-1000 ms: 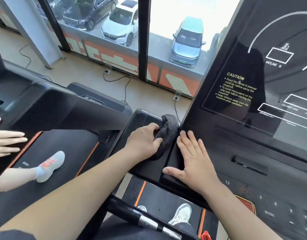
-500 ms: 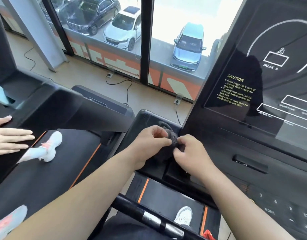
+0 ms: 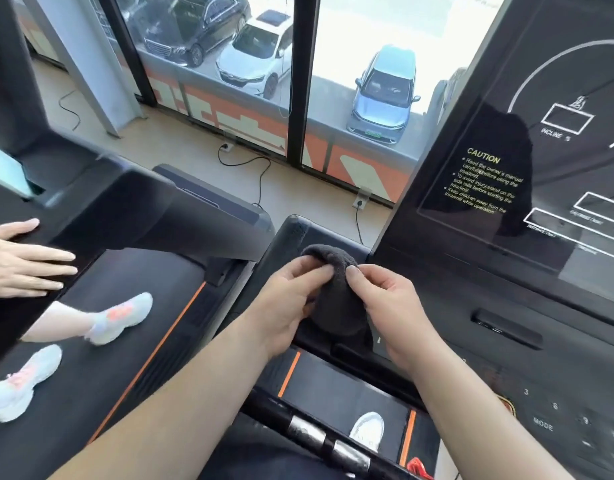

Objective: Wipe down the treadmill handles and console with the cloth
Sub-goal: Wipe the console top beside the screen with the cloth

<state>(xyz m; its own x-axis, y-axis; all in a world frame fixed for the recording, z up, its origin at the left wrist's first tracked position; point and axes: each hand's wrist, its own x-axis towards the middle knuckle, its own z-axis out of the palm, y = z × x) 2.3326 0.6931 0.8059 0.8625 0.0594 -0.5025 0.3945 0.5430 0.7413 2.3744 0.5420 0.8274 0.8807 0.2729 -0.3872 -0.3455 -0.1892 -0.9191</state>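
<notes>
Three hands show, namely the left hand (image 3: 286, 306), the right hand (image 3: 390, 308) and a neighbour's hand (image 3: 21, 263), with one cloth (image 3: 335, 292), two treadmills and three parked cars.

Bare forearms, white shoe (image 3: 368, 432)

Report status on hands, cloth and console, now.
Left hand and right hand: both pinch the cloth, grip at its top edge. Cloth held up over the handle, not wiping. Console untouched. Nothing in the way.
</notes>
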